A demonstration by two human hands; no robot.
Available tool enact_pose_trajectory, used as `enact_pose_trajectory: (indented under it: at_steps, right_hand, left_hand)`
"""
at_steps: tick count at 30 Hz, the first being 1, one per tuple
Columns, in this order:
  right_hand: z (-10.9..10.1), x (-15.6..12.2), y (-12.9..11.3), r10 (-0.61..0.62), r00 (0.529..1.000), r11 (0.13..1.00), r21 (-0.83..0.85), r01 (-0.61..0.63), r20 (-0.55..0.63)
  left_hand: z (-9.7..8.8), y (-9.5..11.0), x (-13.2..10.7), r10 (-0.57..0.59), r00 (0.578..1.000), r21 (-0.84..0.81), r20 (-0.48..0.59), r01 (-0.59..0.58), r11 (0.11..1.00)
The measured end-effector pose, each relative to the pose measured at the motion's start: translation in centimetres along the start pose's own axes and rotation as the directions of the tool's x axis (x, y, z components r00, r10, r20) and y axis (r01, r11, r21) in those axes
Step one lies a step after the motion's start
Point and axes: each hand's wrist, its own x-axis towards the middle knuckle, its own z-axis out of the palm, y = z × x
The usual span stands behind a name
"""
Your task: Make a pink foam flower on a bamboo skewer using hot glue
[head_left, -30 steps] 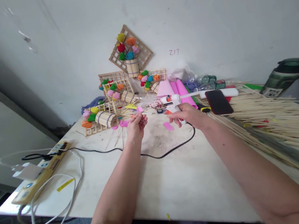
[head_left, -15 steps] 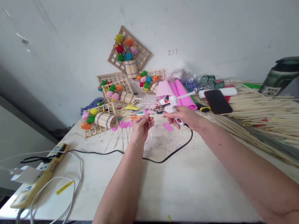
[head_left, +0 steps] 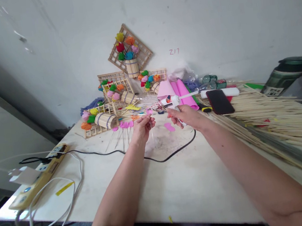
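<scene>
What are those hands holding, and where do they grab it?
The right hand holds a white plastic glue gun by its handle; the left hand pinches a thin, pale, straight stick near its top.

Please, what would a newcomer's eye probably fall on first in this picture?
Probably on the diamond-shaped lattice with bright flowers, against the wall at upper middle. Near the centre, the right hand holds a white glue gun, and the left hand a thin stick with a pink piece near its top. On the right, pale sticks spread widely over the table.
</scene>
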Motion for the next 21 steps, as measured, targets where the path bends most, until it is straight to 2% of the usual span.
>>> enact_pose_trajectory:
  at_steps: [7, 21]
  right_hand:
    - [0.24, -0.04, 0.02, 0.035, 0.997, 0.996, -0.082, -0.040, -0.067]
    - [0.33, -0.19, -0.29, 0.027, 0.996, 0.994, -0.099, -0.036, -0.086]
  left_hand:
    - [0.15, 0.16, -0.09, 0.001, 1.000, -0.013, -0.022, -0.001, 1.000]
    - [0.01, -0.18, 0.06, 0.007, 1.000, -0.005, -0.002, -0.007, 1.000]
